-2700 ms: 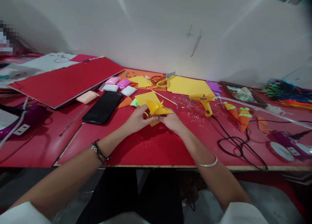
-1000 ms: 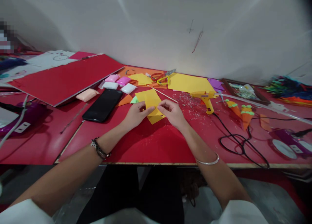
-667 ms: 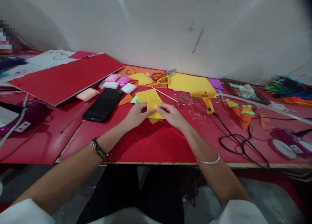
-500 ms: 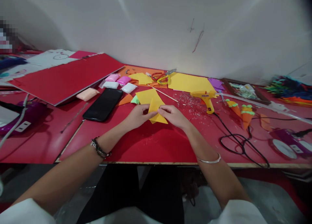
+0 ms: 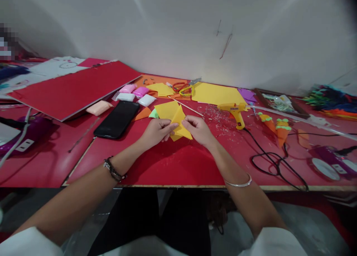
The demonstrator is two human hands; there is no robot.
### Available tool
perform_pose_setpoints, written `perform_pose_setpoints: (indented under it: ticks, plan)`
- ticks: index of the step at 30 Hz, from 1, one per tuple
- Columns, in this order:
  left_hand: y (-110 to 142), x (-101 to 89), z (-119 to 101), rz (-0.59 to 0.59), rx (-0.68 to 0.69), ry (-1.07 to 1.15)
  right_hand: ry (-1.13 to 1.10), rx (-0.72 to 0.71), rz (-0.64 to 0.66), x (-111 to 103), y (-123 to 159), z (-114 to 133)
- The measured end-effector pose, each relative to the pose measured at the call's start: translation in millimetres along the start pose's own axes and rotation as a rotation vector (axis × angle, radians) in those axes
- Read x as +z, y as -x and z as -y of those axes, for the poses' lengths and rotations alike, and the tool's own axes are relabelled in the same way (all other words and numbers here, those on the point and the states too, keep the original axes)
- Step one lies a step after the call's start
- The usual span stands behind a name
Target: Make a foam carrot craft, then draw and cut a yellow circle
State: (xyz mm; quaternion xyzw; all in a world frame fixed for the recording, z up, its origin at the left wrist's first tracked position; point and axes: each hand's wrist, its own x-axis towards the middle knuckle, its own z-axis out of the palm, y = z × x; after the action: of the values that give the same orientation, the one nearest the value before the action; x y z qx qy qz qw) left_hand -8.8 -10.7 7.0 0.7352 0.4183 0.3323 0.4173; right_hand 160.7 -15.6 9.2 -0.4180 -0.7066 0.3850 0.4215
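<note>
Between my hands is a folded yellow sheet, its pointed corners sticking up and down; paper or thin foam, I cannot tell which. My left hand pinches its left side between thumb and fingers. On the other side my right hand grips it with thumb and fingertips. Just behind lies another flat yellow sheet, partly covered by the held one. A small light-green lump and an orange piece lie left of it, beyond my left hand.
A black phone lies to the left, near packets of clay-like stuff. At the right are a yellow glue gun with a looping black cord, and orange cones. Scissors rest at the back. A large red board stands left.
Both hands still hold the yellow sheet. My right fingers have shifted slightly up along its edge, and the thumbs are a little farther apart.
</note>
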Motion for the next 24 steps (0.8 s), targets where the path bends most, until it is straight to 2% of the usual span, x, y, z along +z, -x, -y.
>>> perform_pose_setpoints:
  ticks: [7, 14, 19, 24]
  plan:
    - [1.3, -1.4, -2.5, 0.039, -0.018, -0.002, -0.136, 0.140, 0.139, 0.2, 1.8, -3.0]
    - [-0.9, -1.4, -2.6, 0.014, -0.012, 0.106, -0.132, 0.142, 0.041, -1.5, 0.2, -4.0]
    - [0.1, -3.6, -2.2, -0.039, 0.019, 0.067, -0.158, 0.102, 0.011, -1.1, -0.4, -3.1]
    - [2.0, -6.3, -3.7, 0.057, 0.032, 0.048, -0.272, 0.166, 0.071, -0.9, 0.8, -4.5]
